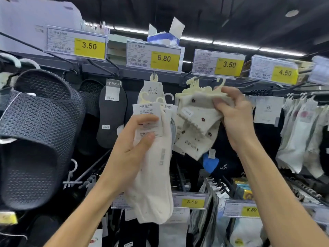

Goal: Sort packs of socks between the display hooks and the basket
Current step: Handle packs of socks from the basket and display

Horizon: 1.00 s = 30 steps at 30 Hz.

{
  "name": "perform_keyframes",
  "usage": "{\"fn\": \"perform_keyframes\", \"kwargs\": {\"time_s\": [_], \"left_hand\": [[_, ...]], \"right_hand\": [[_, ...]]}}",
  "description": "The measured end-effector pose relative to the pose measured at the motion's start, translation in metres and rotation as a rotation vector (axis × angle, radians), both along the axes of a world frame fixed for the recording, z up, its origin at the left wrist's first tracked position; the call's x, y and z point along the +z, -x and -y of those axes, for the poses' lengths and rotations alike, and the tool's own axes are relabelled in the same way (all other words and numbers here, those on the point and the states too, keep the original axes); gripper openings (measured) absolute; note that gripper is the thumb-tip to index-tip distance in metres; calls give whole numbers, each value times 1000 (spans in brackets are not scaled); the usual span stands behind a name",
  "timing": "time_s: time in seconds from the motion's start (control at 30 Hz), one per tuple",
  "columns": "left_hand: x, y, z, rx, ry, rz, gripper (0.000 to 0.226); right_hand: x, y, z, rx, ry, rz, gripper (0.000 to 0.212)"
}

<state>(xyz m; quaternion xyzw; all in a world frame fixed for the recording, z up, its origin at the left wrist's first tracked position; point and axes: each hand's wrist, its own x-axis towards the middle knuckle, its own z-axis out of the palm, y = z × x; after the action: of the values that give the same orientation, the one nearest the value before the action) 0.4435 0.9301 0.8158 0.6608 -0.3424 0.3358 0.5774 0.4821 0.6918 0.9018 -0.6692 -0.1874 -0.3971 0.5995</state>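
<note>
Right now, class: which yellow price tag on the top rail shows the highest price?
The 6.80 tag, second from the left, directly above the hanging cream LU REN sock pack. The other top-rail tags read 3.50, 3.50 and 4.50.

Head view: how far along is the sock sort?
Done: cannot tell; no basket is in view, and many packs already hang along the hooks. In hand: the left hand grips cream sock packs with paper labels; the right hand pinches flower-print socks by their hanger just under the 3.50 tag, apparently at the hook. Left: both handfuls still need placing.
</note>
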Motion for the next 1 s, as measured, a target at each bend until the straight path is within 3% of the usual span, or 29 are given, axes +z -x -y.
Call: {"fn": "perform_keyframes", "kwargs": {"time_s": [0.1,0.23,0.37,0.7,0.77,0.83,0.9,0.97,1.0], "left_hand": [[-1,-3,4,-74,39,6,56],[-3,-4,4,-191,132,-81,86],[-3,-6,0,-127,138,-105,93],[-5,-6,-5,10,173,-145,93],[-6,-6,-4,88,168,-135,87],[-6,-6,-2,186,174,-87,72],[-7,-2,2,269,211,-21,57],[-10,5,12,342,221,69,48],[-13,9,18,356,209,96,46]], "right_hand": [[16,-24,-2,-123,131,-7,20],[28,-38,-8,-163,313,8,41],[31,-45,-10,-165,398,-43,49],[26,-43,-7,-120,431,-112,54],[22,-28,-11,-226,491,-128,56],[6,-6,-18,-461,516,-25,56],[-27,23,-40,-534,507,226,46],[-65,53,-68,-340,507,307,41],[-77,65,-82,-185,482,226,47]]}}
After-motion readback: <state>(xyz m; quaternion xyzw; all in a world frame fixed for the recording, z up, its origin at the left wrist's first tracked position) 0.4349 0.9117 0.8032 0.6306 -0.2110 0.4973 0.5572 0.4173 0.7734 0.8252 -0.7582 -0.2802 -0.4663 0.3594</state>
